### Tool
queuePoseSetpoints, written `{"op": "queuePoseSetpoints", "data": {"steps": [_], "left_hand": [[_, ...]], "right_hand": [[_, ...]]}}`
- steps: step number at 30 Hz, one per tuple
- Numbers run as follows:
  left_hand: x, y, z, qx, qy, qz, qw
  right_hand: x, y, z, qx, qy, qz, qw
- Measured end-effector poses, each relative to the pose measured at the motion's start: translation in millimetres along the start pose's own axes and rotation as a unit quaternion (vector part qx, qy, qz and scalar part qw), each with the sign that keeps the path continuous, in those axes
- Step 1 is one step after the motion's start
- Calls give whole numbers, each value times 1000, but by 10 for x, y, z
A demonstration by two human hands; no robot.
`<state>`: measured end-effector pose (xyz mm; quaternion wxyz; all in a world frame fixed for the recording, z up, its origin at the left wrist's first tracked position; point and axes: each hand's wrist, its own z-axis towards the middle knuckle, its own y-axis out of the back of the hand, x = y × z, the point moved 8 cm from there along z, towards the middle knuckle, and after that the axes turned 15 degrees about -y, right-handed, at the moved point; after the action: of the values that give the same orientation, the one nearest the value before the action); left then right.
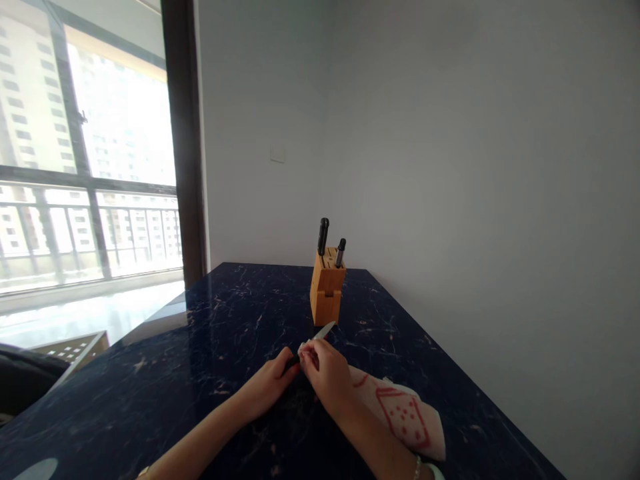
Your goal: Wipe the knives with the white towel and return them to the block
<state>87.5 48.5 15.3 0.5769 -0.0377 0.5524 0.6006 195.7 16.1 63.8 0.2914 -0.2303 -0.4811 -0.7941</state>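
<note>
A small knife (326, 330) with a black handle points up and to the right, its blade tip near the base of a wooden knife block (327, 293). My left hand (280, 373) is closed around the black handle. My right hand (325, 367) is pinched at the near end of the blade, with a bit of whitish material between the fingers that looks like cloth. A pinkish-white towel (405, 417) with red patterns lies partly under my right forearm. Two dark-handled tools (323, 237) stand in the block's slots.
The dark blue marbled table (240, 300) reaches back to grey walls. On the left are a large window (120, 120) and a chair-like object (75, 353). A pale round object (39, 470) shows at the bottom left.
</note>
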Motion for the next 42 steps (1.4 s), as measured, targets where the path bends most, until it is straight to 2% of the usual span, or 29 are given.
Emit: {"op": "queuePoseSetpoints", "data": {"steps": [6, 12, 16, 22, 28, 34, 38, 42], "left_hand": [[87, -9, -33, -30, 53, -68, 996], [25, -16, -17, -24, 24, -89, 995], [13, -42, -49, -27, 58, -165, 984], [-109, -42, -40, -41, 33, -194, 980], [55, -70, -59, -48, 97, -200, 974], [42, -110, -33, -45, 42, -220, 974], [66, -91, -38, -75, 56, -226, 969], [46, -77, -32, -58, 48, -196, 978]], "right_hand": [[8, -2, 0, -13, -3, -27, 1000], [75, 26, -25, -20, 21, 22, 999], [111, 36, -40, -19, 31, 11, 999], [199, 78, -68, -27, 46, -17, 998], [177, 51, -40, -19, 14, -69, 997], [205, 64, -55, -31, 36, -75, 996], [198, 41, -30, -25, 25, -98, 995], [191, 37, -33, -24, 26, -98, 995]]}}
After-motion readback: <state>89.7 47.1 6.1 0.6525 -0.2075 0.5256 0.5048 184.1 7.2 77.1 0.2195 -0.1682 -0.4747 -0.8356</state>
